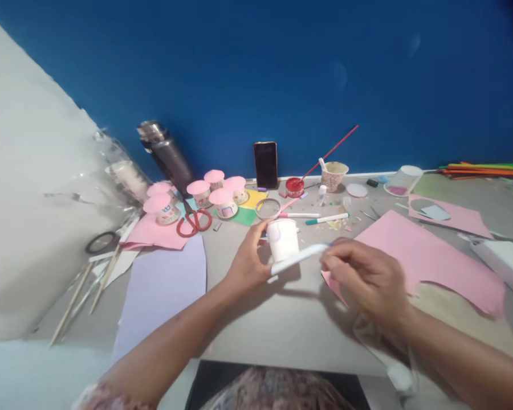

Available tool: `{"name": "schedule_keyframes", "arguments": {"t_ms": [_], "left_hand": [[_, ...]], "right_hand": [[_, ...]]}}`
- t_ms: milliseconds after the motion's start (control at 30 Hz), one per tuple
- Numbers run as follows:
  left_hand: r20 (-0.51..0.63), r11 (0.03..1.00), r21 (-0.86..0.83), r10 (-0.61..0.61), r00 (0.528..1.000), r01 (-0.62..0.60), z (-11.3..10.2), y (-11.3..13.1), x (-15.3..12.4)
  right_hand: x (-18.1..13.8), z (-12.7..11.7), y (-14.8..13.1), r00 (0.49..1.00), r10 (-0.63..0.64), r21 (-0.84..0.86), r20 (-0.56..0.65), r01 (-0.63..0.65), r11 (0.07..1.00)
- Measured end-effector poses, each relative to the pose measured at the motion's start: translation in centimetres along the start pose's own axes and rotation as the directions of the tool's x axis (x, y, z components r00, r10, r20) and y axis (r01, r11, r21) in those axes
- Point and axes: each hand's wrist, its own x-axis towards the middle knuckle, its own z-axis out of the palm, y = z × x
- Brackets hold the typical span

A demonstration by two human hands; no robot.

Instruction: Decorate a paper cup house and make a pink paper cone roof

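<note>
My left hand [250, 256] is closed around a small white paper cup [284, 239], which has a pale purple outline on its side. In front of the cup a slim white marker [297, 259] reaches from my left thumb to my right fingers, its outline smeared by motion. The fingers of my right hand [365, 276] are pinched at the marker's far end, where a bit of blue shows. Just behind the cup lies a clear roll of tape [268, 209]. A pink-capped marker [299, 215] and a teal-capped marker [327, 218] rest close by.
Several small decorated cups with pink paper cone tops [223, 202] stand left, near red-handled scissors [194, 222] and a dark flask [166, 156]. A phone [265, 165] leans on the blue wall. Pink paper [410, 250] lies right, purple paper [162, 290] left.
</note>
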Motion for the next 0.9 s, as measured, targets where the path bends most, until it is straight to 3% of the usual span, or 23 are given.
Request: {"name": "schedule_keyframes", "arguments": {"t_ms": [33,67,133,167,233,267,300,333,400,467,667,700,767,833,900], "left_hand": [[-0.032,0.998,-0.013,-0.065,0.997,0.065,0.6,-0.1,-0.1],[-0.075,0.993,-0.021,-0.119,0.990,0.118,1.3,-0.3,-0.2],[-0.099,0.983,-0.050,-0.182,0.978,0.178,2.2,-0.5,-0.2],[-0.099,0.979,-0.072,-0.200,0.975,0.193,2.5,-0.6,-0.2],[-0.141,0.975,-0.116,-0.206,0.968,0.191,2.6,-0.9,0.0],[-0.179,0.974,-0.137,-0.202,0.963,0.179,2.4,-1.2,0.1],[-0.208,0.974,-0.152,-0.195,0.958,0.166,2.2,-1.4,0.2],[-0.230,0.973,-0.168,-0.193,0.954,0.156,1.9,-1.7,0.3],[-0.232,0.975,-0.180,-0.173,0.957,0.133,1.4,-2.2,0.3],[-0.210,0.982,-0.161,-0.131,0.969,0.098,1.2,-2.4,0.0],[-0.139,0.999,-0.031,-0.047,0.989,0.043,1.0,-1.9,-0.8],[-0.135,0.999,-0.018,-0.041,0.990,0.039,0.8,-1.8,-0.7],[-0.126,0.999,-0.002,-0.052,0.991,0.052,0.5,-1.7,-0.5],[-0.117,0.995,0.003,-0.098,0.988,0.099,0.1,-1.5,-0.1],[-0.104,0.991,0.000,-0.130,0.986,0.131,-0.1,-1.5,0.3]], "right_hand": [[-0.1,0.8,1.0,0.986,0.168,0.012,0.018,-0.169,0.986],[-0.1,1.3,2.0,0.940,0.335,0.036,0.062,-0.338,0.941],[-0.2,2.0,3.6,0.864,0.483,0.069,0.145,-0.496,0.866],[-0.3,2.1,3.9,0.877,0.460,0.020,0.141,-0.467,0.884],[-0.4,2.0,3.7,0.935,0.223,-0.126,0.275,-0.195,0.973],[-0.4,1.7,3.2,0.915,0.067,-0.147,0.397,-0.008,0.989],[-0.4,1.5,2.6,0.842,-0.072,-0.115,0.535,0.157,0.981],[-0.4,1.2,2.0,0.755,-0.127,-0.096,0.643,0.244,0.965],[-0.2,0.8,1.1,0.578,-0.104,-0.114,0.810,0.328,0.938],[-0.1,0.5,0.9,0.489,-0.037,-0.160,0.871,0.355,0.921],[-1.7,1.2,1.8,0.419,-0.019,-0.220,0.908,0.515,0.829],[-1.9,1.3,1.8,0.415,-0.018,-0.226,0.910,0.529,0.818],[-1.8,1.1,1.5,0.459,0.003,-0.264,0.889,0.506,0.821],[-1.0,0.3,1.1,0.566,0.026,-0.294,0.824,0.388,0.874],[0.2,-0.8,0.8,0.714,0.009,-0.236,0.700,0.219,0.947]]}}
